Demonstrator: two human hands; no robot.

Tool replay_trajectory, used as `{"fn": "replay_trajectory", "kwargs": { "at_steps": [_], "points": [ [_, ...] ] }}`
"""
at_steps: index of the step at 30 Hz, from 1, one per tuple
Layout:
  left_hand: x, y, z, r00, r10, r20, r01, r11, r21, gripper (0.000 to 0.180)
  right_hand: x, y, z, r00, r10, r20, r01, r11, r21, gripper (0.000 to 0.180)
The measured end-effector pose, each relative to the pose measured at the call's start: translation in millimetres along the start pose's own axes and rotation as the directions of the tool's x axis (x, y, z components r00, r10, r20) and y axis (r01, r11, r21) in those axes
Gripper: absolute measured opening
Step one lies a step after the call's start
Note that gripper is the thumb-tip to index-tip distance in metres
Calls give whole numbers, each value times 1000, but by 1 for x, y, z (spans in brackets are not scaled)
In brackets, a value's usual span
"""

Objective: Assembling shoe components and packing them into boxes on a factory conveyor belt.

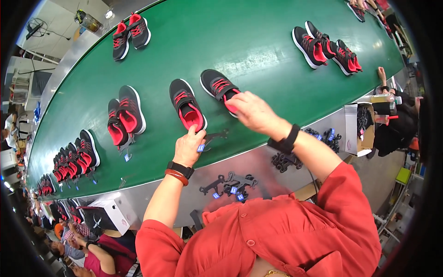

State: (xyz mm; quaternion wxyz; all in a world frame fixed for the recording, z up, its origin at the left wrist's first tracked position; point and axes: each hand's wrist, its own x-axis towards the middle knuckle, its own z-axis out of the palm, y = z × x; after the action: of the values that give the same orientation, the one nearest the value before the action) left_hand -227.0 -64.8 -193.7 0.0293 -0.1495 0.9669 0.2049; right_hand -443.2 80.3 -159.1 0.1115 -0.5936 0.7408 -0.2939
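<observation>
Two black sneakers with red laces and red linings lie on the green belt (258, 60) before me, toes pointing away. My left hand (188, 147) is closed at the heel of the left sneaker (187, 104), fingertips touching its red collar. A black plastic shoe hanger (216, 135) with a blue-and-white tag (201, 148) sticks out from this hand; its far part is hidden by the fingers. My right hand (256, 113) grips the heel of the right sneaker (218, 85), which is angled toward the upper left. The fingers cover the back of that shoe.
More sneaker pairs stand along the belt, at left (125, 113), far left (122, 37) and right (318, 46). Spare black hangers (235, 182) lie on the metal ledge by my body. An open carton (364, 129) stands at right; co-workers (94, 258) sit at lower left.
</observation>
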Motion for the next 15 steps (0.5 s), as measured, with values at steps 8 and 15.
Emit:
{"fn": "replay_trajectory", "kwargs": {
  "at_steps": [8, 15],
  "points": [
    [3, 14, -15, 966, -213, 148, 222, 974, -45, 45, -8, 55, 4, 898, -189, 398, 248, 963, -101, 18],
    [-6, 0, -4, 957, -256, 138, 277, 946, -169, 33, 16, 14, 29, 903, -309, 299, 379, 901, -211, 23]
  ]
}}
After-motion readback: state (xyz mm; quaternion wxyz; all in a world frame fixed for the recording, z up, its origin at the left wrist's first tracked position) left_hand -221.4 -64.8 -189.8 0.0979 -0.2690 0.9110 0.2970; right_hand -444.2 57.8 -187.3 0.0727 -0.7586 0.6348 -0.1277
